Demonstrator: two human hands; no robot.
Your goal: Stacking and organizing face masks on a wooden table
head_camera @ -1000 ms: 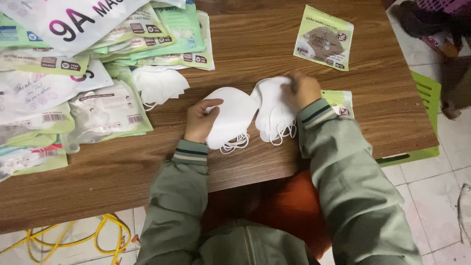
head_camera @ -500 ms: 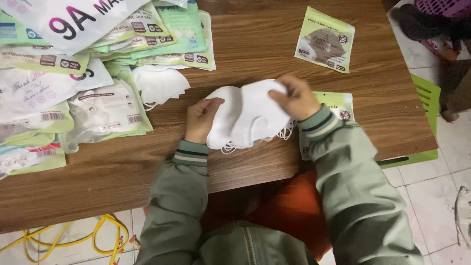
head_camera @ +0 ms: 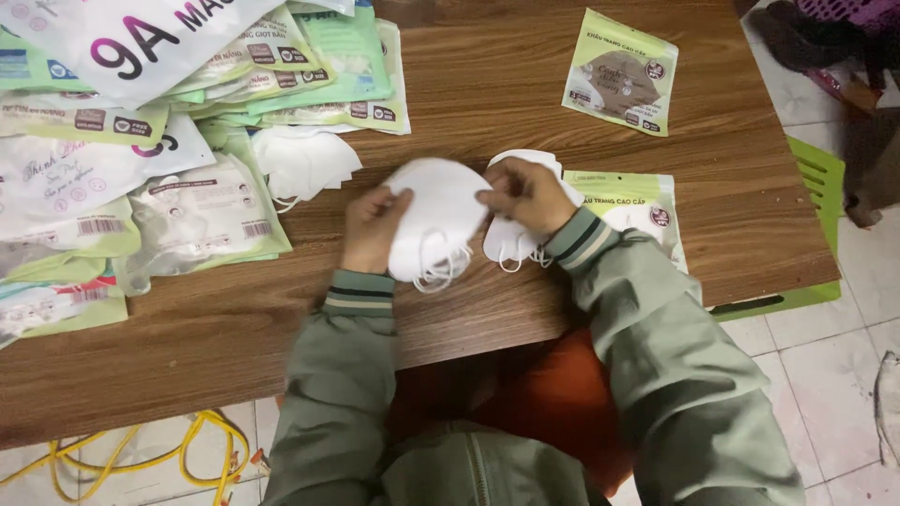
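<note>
Person sits at a wooden table (head_camera: 525,84), both hands up over the near edge w/ a white folded face mask (head_camera: 433,217) held between them. Left hand (head_camera: 373,228) has its fingers curled round the mask's left side, thumb on top; right hand (head_camera: 527,195) pinches the mask's right edge, fingers bent in on it. So the mask sits btwn the two hands, just above the tabletop, ear loops dangling off its lower edge toward the person. Under the right hand, partly hidden, a second white mask (head_camera: 511,242) lies on the wood, loops out too. Risks as I see it: those hanging loops look likely to snag on each other or on the lower mask, since the two are nearly touching, and lifting one could drag the other along. Both also sit close to the table's near edge, so a careless sweep of the sleeve could knock the loose one onto the lap or floor. Counting: 2 masks at the hands, plus a small stack of loose white masks (head_camera: 305,161) further left, can't tell how many in it. One green pouch (head_camera: 621,71) lies alone at the far right, one more green pouch (head_camera: 630,201) just beside the right wrist. At left, a big heap of sealed packets (head_camera: 141,141), overlapping, too many to count exactly. Yellow cable (head_camera: 141,459) coils on the floor below.
</note>
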